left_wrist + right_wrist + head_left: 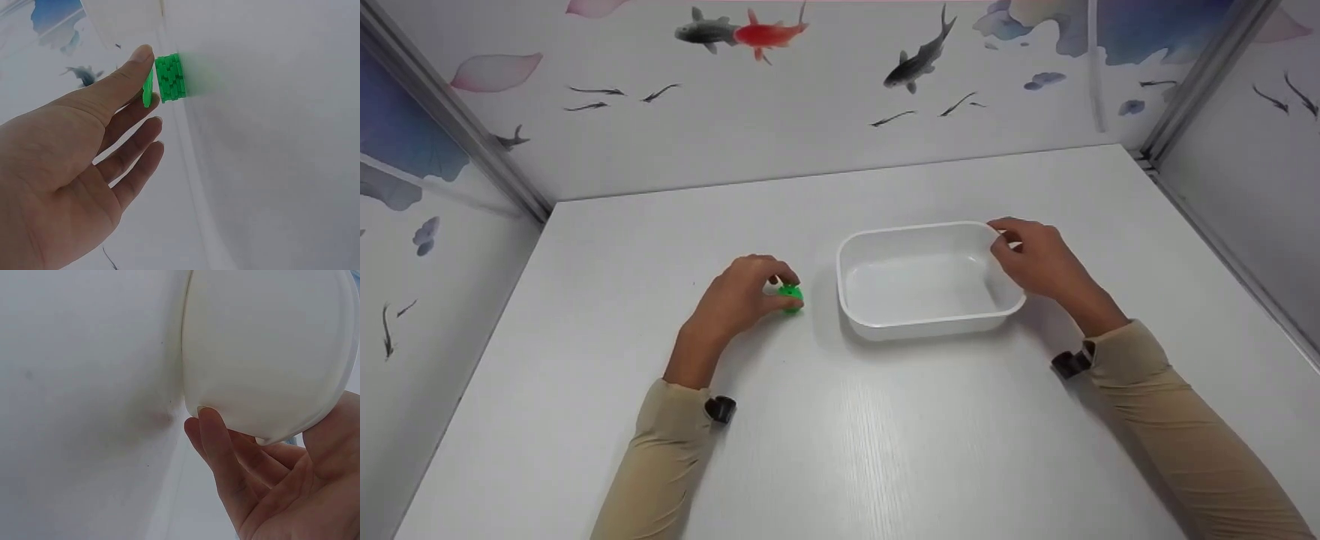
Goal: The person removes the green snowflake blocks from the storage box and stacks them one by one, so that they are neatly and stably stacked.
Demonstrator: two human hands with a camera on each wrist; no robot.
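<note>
My left hand (736,296) pinches a thin green plastic disc (148,90) by its edge, between thumb and forefinger. Just beneath it, a short stack of green notched discs (171,77) stands on the table, with a narrow gap showing between the two in the left wrist view. To the right sits a white rectangular plastic tub (931,330), with nothing inside. My right hand (1039,259) holds the tub's right end near the far corner. From the right wrist, its digits (216,441) are seen against the tub's outer wall.
Everything stands on a white table (825,442) with a faint wood grain. A white back wall (810,120) printed with fish closes off the far edge. Side panels in metal frames (1207,82) rise at left and right.
</note>
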